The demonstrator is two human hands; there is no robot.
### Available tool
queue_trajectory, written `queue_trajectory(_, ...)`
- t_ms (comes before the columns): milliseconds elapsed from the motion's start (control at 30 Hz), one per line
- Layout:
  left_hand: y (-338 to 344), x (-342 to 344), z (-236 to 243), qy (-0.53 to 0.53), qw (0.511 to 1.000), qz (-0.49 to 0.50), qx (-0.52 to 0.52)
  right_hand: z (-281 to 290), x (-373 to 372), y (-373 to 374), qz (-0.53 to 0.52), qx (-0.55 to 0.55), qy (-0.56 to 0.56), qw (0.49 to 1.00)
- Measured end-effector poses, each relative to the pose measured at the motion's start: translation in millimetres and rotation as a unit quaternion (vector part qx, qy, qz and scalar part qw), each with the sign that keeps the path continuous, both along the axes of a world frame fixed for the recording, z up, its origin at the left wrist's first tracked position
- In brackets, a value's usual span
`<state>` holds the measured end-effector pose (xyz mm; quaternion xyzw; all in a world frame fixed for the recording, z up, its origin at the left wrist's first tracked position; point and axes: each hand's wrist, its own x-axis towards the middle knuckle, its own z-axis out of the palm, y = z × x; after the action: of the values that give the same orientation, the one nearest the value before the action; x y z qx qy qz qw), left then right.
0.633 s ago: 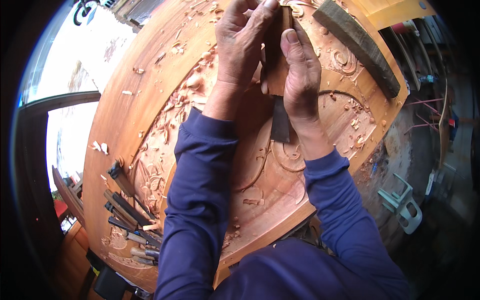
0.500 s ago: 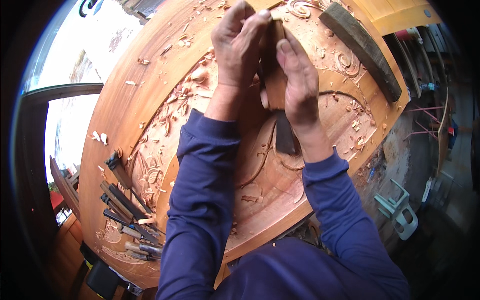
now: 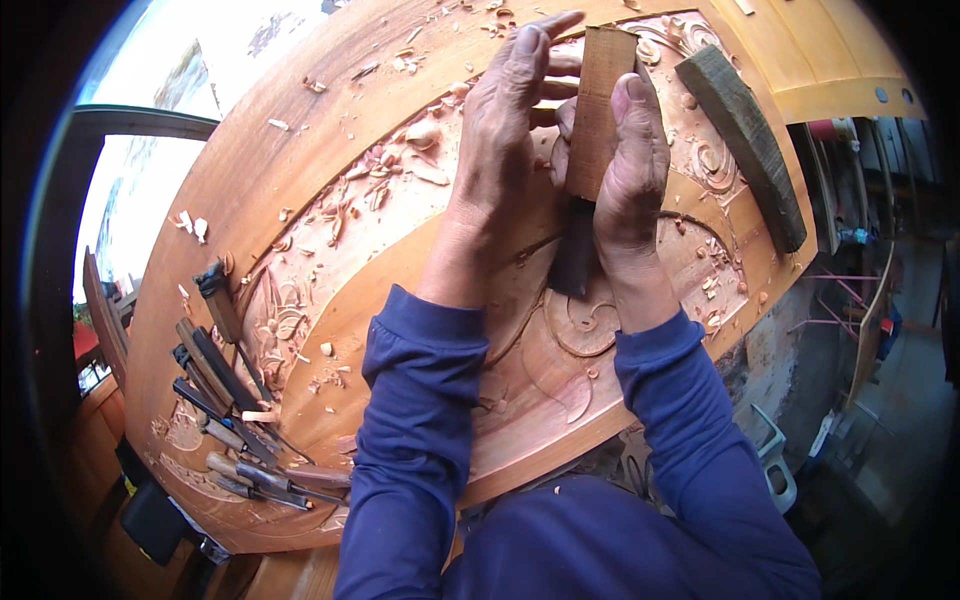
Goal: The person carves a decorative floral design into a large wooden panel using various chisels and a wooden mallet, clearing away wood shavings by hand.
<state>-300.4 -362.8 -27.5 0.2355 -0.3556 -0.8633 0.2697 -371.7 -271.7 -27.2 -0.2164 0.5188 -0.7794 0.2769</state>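
Observation:
My right hand (image 3: 633, 170) is wrapped around a rectangular brown wooden block (image 3: 603, 100), which is held upright over the carving. A dark, flat piece (image 3: 572, 250) shows below the block; I cannot tell whether it is joined to it. To the left of the block, my left hand (image 3: 505, 130) is open, its fingers stretched out and apart. Both hands are above a large reddish wood panel (image 3: 375, 290) carved with scrolls and flowers and strewn with shavings.
Several chisels and gouges (image 3: 225, 380) lie in a group on the panel's left part. A dark, weathered wood beam (image 3: 745, 145) rests on the far right of the panel. Beyond the right edge, a pale green plastic stool (image 3: 775, 460) stands on the floor.
My left hand has come away from the block and its fingers have spread. The block has turned so its broad face shows, still in my right hand. The view has shifted slightly.

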Motion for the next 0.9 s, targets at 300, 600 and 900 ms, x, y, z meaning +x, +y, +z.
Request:
queue_trajectory(300, 9.9, -2.3, 26.7, 0.025, 0.995, 0.029, -0.092, -21.8, -6.2, 1.8, -0.03, -0.011, 0.034, 0.999)
queue_trajectory(600, -1.5, -16.7, -11.1, 0.151, 0.984, 0.078, -0.054, -5.4, 13.1, -3.8, 0.004, -0.049, 0.043, 0.998)
queue_trajectory(900, 0.4, 1.4, 6.3, -0.04, 0.928, 0.125, -0.35, 5.3, 1.6, 14.2, 0.116, -0.008, -0.116, 0.986)
